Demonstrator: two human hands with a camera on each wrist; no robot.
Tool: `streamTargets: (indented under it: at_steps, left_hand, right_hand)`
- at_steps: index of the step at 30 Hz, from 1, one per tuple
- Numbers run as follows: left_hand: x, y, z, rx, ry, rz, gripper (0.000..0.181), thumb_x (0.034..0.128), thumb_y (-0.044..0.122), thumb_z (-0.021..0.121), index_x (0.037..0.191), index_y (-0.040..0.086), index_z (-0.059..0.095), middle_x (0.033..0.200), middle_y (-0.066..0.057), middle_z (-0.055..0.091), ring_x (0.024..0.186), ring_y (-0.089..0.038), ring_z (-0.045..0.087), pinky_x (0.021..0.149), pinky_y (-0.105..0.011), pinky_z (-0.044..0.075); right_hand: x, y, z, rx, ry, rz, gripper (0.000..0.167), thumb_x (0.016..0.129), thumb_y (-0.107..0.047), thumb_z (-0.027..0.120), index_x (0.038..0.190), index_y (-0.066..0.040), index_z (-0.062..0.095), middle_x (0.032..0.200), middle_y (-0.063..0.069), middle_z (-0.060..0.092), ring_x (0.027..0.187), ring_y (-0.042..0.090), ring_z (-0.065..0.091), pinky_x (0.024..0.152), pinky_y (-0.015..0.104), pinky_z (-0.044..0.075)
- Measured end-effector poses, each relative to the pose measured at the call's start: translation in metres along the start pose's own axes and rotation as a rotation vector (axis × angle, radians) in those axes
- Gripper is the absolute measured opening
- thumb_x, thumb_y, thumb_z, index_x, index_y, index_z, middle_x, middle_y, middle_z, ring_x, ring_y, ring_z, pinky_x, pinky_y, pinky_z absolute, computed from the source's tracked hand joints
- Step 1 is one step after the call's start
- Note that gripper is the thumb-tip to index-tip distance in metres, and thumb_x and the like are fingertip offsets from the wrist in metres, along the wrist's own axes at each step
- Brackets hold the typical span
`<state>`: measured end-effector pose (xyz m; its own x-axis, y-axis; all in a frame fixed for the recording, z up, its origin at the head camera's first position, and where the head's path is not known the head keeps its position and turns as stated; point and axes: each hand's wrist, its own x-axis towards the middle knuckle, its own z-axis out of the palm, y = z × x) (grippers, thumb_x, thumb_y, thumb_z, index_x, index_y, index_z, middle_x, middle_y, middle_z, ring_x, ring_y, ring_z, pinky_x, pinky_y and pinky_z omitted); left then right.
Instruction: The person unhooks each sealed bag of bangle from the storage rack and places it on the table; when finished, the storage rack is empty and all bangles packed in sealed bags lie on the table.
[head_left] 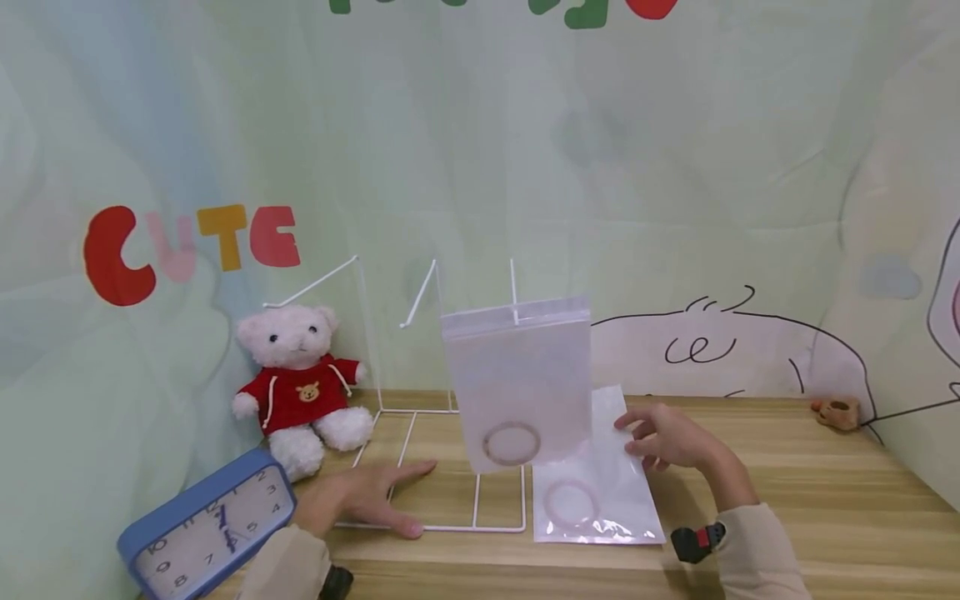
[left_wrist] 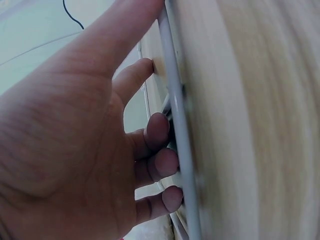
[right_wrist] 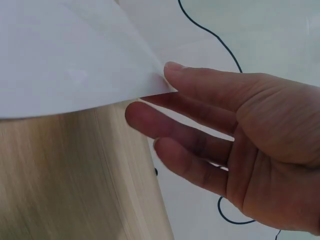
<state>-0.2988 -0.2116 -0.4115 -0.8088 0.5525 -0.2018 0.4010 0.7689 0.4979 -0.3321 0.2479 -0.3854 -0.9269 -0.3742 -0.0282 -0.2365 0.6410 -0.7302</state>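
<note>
In the head view, a flat clear-and-white plastic bag (head_left: 622,500) with a pale pink ring-shaped bangle (head_left: 596,504) lies right of a white wire rack (head_left: 522,500). My right hand (head_left: 667,437) pinches its far right edge; the right wrist view has the bag's corner (right_wrist: 150,82) between thumb and index finger, lifted off the wood. A similar bag (head_left: 525,375) holding a brownish bangle (head_left: 512,463) hangs from the rack's right hook (head_left: 513,287). Low over the rack's base spreads my left hand (head_left: 367,496), its fingertips close to a base wire (left_wrist: 179,115).
A white teddy bear (head_left: 300,400) in a red sweater sits behind the left hand. The blue clock (head_left: 217,525) leans at the left. Two hooks without bags, the left one (head_left: 311,282) and the middle one (head_left: 420,292), stick out. A small brown figure (head_left: 836,414) stands far right.
</note>
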Motion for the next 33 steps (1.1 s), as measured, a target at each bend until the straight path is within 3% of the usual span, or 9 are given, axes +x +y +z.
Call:
streamTargets:
  at_steps: [7, 13, 19, 28, 33]
  left_hand:
    - [0.001, -0.001, 0.001, 0.009, 0.011, 0.016, 0.089, 0.0789, 0.042, 0.084, 0.152, 0.012, 0.043, 0.144, -0.022, 0.051, 0.132, -0.045, 0.046, 0.107, -0.062, 0.036]
    - [0.001, -0.001, 0.002, 0.019, 0.026, 0.014, 0.089, 0.0783, 0.042, 0.085, 0.152, 0.012, 0.044, 0.142, -0.023, 0.053, 0.130, -0.046, 0.047, 0.106, -0.062, 0.037]
    - [0.001, 0.000, 0.001, 0.025, 0.025, -0.005, 0.091, 0.0776, 0.043, 0.085, 0.152, 0.013, 0.043, 0.143, -0.023, 0.052, 0.131, -0.046, 0.047, 0.106, -0.062, 0.037]
    - [0.003, 0.001, 0.000, 0.025, 0.033, -0.019, 0.091, 0.0769, 0.045, 0.085, 0.152, 0.015, 0.043, 0.142, -0.024, 0.053, 0.130, -0.046, 0.047, 0.105, -0.062, 0.037]
    - [0.003, 0.002, -0.001, 0.019, 0.023, -0.022, 0.092, 0.0767, 0.045, 0.085, 0.153, 0.014, 0.043, 0.141, -0.025, 0.053, 0.129, -0.046, 0.048, 0.105, -0.063, 0.038]
  right_hand:
    - [-0.003, 0.006, -0.006, -0.019, -0.078, -0.027, 0.035, 0.090, -0.002, 0.070, 0.124, 0.005, 0.063, 0.096, 0.014, 0.070, 0.069, 0.026, 0.066, 0.060, 0.040, 0.056]
    - [-0.009, 0.004, -0.012, -0.035, -0.089, -0.008, 0.036, 0.091, -0.001, 0.067, 0.126, 0.006, 0.062, 0.105, 0.020, 0.071, 0.074, 0.027, 0.069, 0.064, 0.042, 0.057]
    - [-0.013, -0.003, -0.019, -0.074, -0.059, -0.004, 0.037, 0.093, -0.006, 0.069, 0.128, 0.002, 0.062, 0.109, 0.020, 0.070, 0.078, 0.026, 0.069, 0.068, 0.043, 0.057]
    - [-0.012, -0.019, -0.025, -0.110, -0.001, -0.092, 0.031, 0.095, -0.007, 0.067, 0.126, -0.002, 0.066, 0.110, 0.020, 0.071, 0.081, 0.024, 0.070, 0.074, 0.046, 0.058]
    - [-0.017, -0.039, -0.030, -0.124, 0.077, -0.160, 0.027, 0.097, -0.010, 0.066, 0.122, -0.003, 0.068, 0.106, 0.012, 0.073, 0.081, 0.019, 0.069, 0.073, 0.036, 0.058]
